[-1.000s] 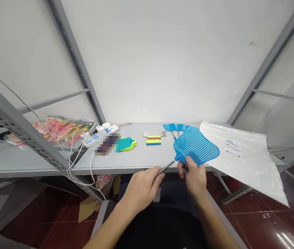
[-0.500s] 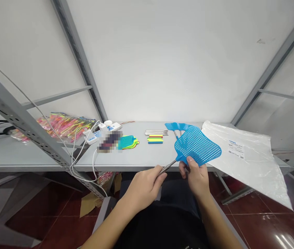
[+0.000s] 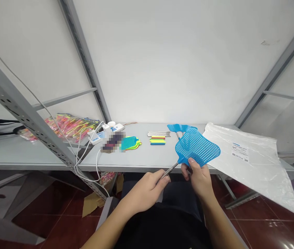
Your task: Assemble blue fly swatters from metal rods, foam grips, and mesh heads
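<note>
A blue fly swatter (image 3: 198, 147) with a perforated head is held in front of the table's edge, its head up to the right. My left hand (image 3: 150, 189) is wrapped round its metal rod. My right hand (image 3: 198, 176) pinches the near edge of the blue head, thumb on top. Behind it on the table lie more blue swatters (image 3: 180, 128) with metal rods, partly hidden. Several metal rods (image 3: 158, 133) lie side by side, and just nearer are coloured grips (image 3: 157, 140) in red, yellow and blue. A stack of swatter heads (image 3: 131, 143), teal on top, lies further left.
A large white plastic bag (image 3: 261, 166) with a label hangs over the table's right front edge. White power strips (image 3: 105, 133) with cables stand on the left, near a blurred dark object (image 3: 113, 142). Bagged colourful items (image 3: 70, 126) lie behind the metal shelf post (image 3: 35, 103).
The view has shifted slightly, so the table's things appear a little further right. Both hands keep their hold on the swatter, with almost no other movement.
</note>
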{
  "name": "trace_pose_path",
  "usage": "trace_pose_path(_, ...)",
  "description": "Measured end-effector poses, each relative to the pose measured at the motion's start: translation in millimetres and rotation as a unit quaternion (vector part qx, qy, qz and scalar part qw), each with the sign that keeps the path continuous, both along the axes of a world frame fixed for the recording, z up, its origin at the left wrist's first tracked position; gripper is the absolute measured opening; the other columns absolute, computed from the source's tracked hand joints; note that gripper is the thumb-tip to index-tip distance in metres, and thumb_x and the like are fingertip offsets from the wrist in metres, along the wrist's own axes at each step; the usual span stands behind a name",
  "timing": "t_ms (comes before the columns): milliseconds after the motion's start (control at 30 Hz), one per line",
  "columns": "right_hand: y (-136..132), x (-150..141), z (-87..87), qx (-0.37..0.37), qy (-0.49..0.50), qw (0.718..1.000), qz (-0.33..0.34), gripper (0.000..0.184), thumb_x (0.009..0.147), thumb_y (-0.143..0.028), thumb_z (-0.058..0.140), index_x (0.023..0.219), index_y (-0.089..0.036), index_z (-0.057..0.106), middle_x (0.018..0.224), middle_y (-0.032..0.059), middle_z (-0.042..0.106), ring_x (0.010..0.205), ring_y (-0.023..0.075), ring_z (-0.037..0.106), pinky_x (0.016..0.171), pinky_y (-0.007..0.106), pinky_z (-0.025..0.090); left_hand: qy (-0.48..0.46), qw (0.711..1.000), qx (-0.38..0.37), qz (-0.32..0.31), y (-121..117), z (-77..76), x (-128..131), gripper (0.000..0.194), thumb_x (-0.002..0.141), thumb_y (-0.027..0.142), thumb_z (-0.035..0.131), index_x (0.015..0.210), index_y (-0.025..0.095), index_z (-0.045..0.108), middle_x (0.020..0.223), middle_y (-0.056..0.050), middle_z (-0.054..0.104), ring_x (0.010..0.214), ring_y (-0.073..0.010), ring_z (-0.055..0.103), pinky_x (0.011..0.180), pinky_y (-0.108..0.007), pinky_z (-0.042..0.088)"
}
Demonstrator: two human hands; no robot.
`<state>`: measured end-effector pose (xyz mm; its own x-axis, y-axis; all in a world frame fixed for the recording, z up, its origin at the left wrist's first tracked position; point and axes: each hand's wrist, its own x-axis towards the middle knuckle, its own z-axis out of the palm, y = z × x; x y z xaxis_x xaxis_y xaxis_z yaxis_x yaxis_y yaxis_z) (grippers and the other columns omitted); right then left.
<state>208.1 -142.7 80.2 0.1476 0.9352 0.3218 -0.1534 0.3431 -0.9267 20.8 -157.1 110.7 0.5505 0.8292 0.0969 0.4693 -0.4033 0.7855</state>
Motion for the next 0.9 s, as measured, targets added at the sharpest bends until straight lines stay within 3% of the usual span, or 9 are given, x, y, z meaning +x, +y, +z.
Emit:
trace_pose_path(133, 1.5, 0.5, -2.6, -0.003, -0.002, 1.000, 0.006, 0.036, 0.094, -0.041, 0.046, 0.064, -0.021, 0.043, 0.047, -0.0064, 0.041, 0.042, 0.0090, 0.037, 0.042, 0.024, 0.030, 0.063, 0.997, 0.047, 0.025, 0.7, -4.1, -0.2, 0.035, 0.101, 0.040, 0.030, 0.085, 0.021, 0.054, 0.074, 0.000, 0.061, 0.068, -0.0166, 0.055, 0.062, -0.026, 0.032)
trace_pose_path(300, 3.2, 1.6, -4.6, -0.012, -0.029, 0.999, 0.007, 0.039, 0.095, -0.042, 0.044, 0.062, -0.021, 0.042, 0.048, -0.0059, 0.040, 0.043, 0.0093, 0.037, 0.043, 0.025, 0.030, 0.169, 0.976, 0.125, 0.063, -0.6, -7.6, 1.4, 0.026, 0.102, 0.036, 0.029, 0.105, 0.023, 0.052, 0.090, -0.004, 0.068, 0.079, -0.0240, 0.063, 0.065, -0.030, 0.032)
trace_pose_path(500, 3.0, 3.6, -2.2, -0.016, -0.103, 0.990, 0.094, 0.044, 0.098, -0.042, 0.037, 0.059, -0.021, 0.039, 0.048, -0.0055, 0.038, 0.044, 0.0091, 0.035, 0.046, 0.026, 0.028, 0.132, 0.988, 0.066, 0.037, -2.5, -0.1, -1.4, 0.030, 0.103, 0.038, 0.026, 0.089, 0.023, 0.048, 0.080, 0.000, 0.062, 0.073, -0.0192, 0.059, 0.063, -0.027, 0.035)
trace_pose_path(667, 2.3, 3.8, 1.2, -0.031, -0.082, 0.986, 0.142, 0.039, 0.098, -0.043, 0.040, 0.065, -0.023, 0.033, 0.053, -0.0074, 0.030, 0.047, 0.0095, 0.027, 0.048, 0.027, 0.023, 0.127, 0.990, 0.058, 0.022, -0.7, 1.6, -3.7, 0.032, 0.103, 0.037, 0.024, 0.084, 0.022, 0.046, 0.078, 0.000, 0.062, 0.072, -0.0178, 0.059, 0.064, -0.026, 0.036)
trace_pose_path(900, 1.4, 10.7, 3.6, -0.049, -0.157, 0.976, 0.144, 0.045, 0.100, -0.043, 0.036, 0.060, -0.022, 0.034, 0.056, -0.0050, 0.031, 0.053, 0.0106, 0.030, 0.056, 0.030, 0.025, 0.283, 0.933, 0.194, 0.105, 2.2, -10.3, 5.3, 0.023, 0.101, 0.030, 0.029, 0.096, 0.021, 0.049, 0.081, -0.006, 0.069, 0.067, -0.0254, 0.064, 0.054, -0.030, 0.025)
